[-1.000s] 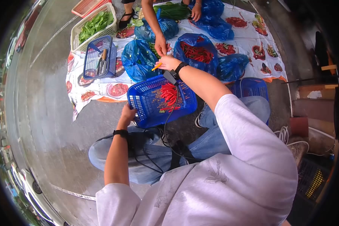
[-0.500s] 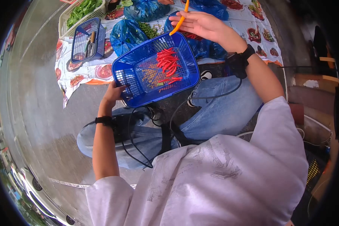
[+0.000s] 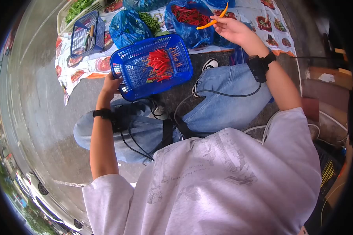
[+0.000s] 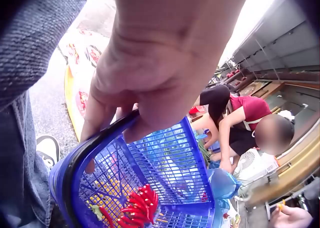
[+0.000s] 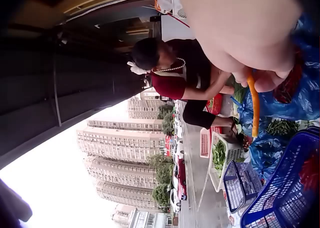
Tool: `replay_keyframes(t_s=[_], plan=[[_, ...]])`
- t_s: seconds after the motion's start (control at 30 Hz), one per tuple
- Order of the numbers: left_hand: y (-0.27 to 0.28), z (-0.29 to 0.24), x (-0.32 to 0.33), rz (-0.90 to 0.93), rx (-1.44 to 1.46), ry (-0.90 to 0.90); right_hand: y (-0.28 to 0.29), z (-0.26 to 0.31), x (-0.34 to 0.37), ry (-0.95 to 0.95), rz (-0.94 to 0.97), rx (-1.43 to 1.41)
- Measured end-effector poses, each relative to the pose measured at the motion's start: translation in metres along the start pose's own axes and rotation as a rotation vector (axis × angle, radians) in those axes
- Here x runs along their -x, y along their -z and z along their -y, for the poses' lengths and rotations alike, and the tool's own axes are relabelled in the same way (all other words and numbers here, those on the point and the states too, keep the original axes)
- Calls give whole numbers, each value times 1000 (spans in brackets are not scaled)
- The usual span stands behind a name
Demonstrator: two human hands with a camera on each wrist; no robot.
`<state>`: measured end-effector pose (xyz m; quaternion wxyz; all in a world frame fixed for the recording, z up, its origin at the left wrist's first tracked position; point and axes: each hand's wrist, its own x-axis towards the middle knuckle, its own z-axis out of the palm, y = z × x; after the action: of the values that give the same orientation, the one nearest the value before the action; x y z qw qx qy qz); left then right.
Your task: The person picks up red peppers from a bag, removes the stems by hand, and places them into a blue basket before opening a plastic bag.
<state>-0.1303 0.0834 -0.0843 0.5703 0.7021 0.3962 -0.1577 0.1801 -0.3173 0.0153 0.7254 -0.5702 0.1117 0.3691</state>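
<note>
My left hand [image 3: 109, 87] grips the left rim of a blue plastic basket [image 3: 125, 68], fingers curled over the edge. Inside it lies a heap of red chilies [image 3: 159, 64]; the left wrist view also shows a bit of green [image 4: 96, 211] beside them. Held up beyond the basket's far right corner, my right hand [image 3: 237, 32] pinches a long, curved orange chili pepper [image 3: 211, 24] between thumb and fingers. In the right wrist view the orange pepper [image 5: 256, 108] hangs down from the fingertips. Just beyond it stands a blue bag [image 3: 172, 27] full of red chilies.
A blue bag [image 3: 125, 31] with green chilies [image 3: 151, 23] sits behind the basket. At the left are a smaller blue basket [image 3: 77, 41] holding tools and a cream basket [image 3: 62, 21] of leafy greens. Another person [image 5: 170, 78] crouches across the printed sheet [image 3: 80, 72]. Cables cross my lap.
My right hand, holding the orange pepper, has drawn back to the right from beside the other person's hand. The basket appears farther left in view, still in my left hand.
</note>
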Motion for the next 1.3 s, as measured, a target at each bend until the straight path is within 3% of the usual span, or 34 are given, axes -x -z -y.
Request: replay_keyframes(t_s=[0.1,0.33,0.47,0.63,0.73,0.87,1.03,1.07,1.13,1.17,1.23,1.3], plan=[[5,-9,5,-21,6,-19,-4,-12,-4,-91,6,-18],[37,-27,34,29,143,13,4,-36,-16,-56,-101,-98],[63,-42,53,-22,293,-63,16,-101,-67,-178,-246,-99],[105,-60,63,-55,426,-168,-56,-182,-41,-340,-234,73],[106,-70,67,-118,492,-186,-97,-247,-65,-407,-309,40],[106,-70,71,-144,511,-196,-107,-304,-108,-453,-298,26],[95,-69,79,-142,444,-161,-81,-279,-112,-498,-152,58],[86,-71,81,-154,425,-137,-105,-224,-72,-448,-260,187],[81,-66,78,-148,386,-118,-85,-174,-70,-401,-216,113],[80,-57,72,-127,367,-117,-81,-142,-60,-353,-179,102],[72,-52,67,-77,339,-117,-84,-82,-32,-139,0,341],[61,-48,58,-50,330,-114,-91,-53,-14,-59,137,477]])
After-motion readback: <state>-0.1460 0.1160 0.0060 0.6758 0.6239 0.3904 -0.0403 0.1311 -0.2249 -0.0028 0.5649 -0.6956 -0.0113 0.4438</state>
